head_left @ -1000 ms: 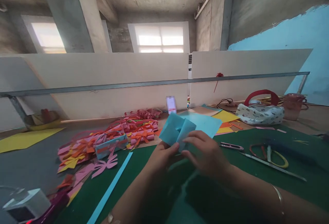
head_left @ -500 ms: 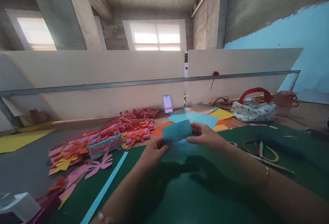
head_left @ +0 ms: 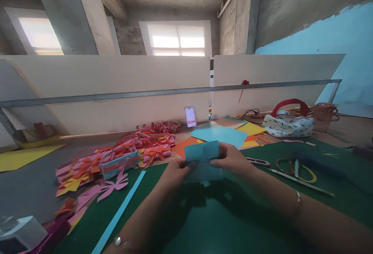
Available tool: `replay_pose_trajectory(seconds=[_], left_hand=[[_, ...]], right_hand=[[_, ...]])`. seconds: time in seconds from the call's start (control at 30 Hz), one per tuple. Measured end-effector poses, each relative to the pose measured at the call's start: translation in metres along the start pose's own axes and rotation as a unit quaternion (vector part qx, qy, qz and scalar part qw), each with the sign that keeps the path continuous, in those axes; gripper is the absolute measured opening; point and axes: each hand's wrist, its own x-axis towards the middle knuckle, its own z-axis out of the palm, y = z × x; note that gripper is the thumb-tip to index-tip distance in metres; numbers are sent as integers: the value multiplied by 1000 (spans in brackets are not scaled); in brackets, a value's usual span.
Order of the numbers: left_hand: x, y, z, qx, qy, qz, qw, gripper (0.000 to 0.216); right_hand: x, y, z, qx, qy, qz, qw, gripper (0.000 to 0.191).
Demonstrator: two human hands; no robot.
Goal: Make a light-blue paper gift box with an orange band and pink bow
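A folded piece of blue paper point(head_left: 201, 151) is held up over the green cutting mat point(head_left: 215, 223). My left hand point(head_left: 175, 170) pinches its lower left corner, thumb in front. On the right edge, my right hand point(head_left: 231, 157) grips it between thumb and fingers. A lower flap of the paper hangs beneath the thumbs, partly in shade. Left of my left forearm lies a long blue paper strip point(head_left: 121, 211). To the right of my right hand are a utility knife point(head_left: 258, 161), scissors point(head_left: 297, 170) and a thin metal ruler point(head_left: 300, 182).
Pink and orange paper baskets with bows point(head_left: 116, 155) are heaped at the left. Blue paper sheets point(head_left: 220, 134) lie behind my hands, with yellow paper point(head_left: 254, 128) beside them. A phone point(head_left: 190, 117) stands against the panel. A fabric basket point(head_left: 288, 125) and pink jug point(head_left: 323, 117) sit back right.
Both hands have lowered slightly, and the paper has gone from tilted to nearly level. Its lower flap now shows below the thumbs. More of the utility knife is visible.
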Motion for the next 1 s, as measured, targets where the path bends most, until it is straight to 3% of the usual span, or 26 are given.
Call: replay_pose_trajectory(seconds=[0.13,0.23,0.33,0.4,0.47,0.6,0.8,1.0], left_hand=[[0,1,1,-57,-1,-15,998,42],[1,2,0,-69,10,-28,997,40],[-1,4,1,-44,-22,-28,998,37],[-5,7,4,-11,-67,-18,998,36],[-10,10,8,10,-106,-11,994,34],[-16,15,15,41,-121,4,992,34],[-13,16,15,158,-79,47,983,38],[-20,22,11,121,-86,-13,989,34]], right_hand=[[-2,0,1,-11,7,13,1000,31],[-2,-1,2,-16,25,16,999,46],[-2,-6,-1,-118,119,-48,985,59],[-4,-13,-4,-207,140,-116,961,54],[-7,-20,-6,-260,89,-161,948,40],[-11,-27,-6,-276,-31,-162,947,14],[-9,-24,-10,-262,-76,-137,952,17],[-6,-25,-18,-137,-125,-44,982,21]])
